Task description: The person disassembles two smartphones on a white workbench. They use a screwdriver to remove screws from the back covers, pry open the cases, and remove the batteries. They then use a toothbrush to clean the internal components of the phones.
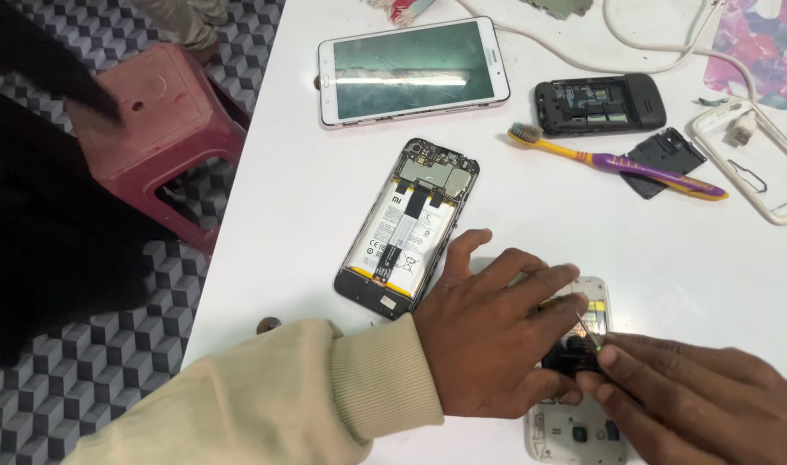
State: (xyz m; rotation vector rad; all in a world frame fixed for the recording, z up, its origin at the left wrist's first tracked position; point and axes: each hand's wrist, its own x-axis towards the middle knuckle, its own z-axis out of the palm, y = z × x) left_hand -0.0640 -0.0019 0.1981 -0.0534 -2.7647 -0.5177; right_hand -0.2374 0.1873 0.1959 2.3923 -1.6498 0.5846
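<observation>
The left hand (488, 336), fingers spread and pressed flat, pins a small white opened phone (574, 426) near the table's (298, 198) front edge, apparently to stop it sliding. The right hand (703, 405) pinches a thin tool (585, 329) between fingertips, its tip angled into the phone's dark interior. Just beyond lies 1 backless phone (408, 226) with its battery exposed (set clear of both hands). Farther off rest a toothbrush (617, 161), a black handset (598, 105) and a tablet (412, 71); bare tabletop remains between them.
</observation>
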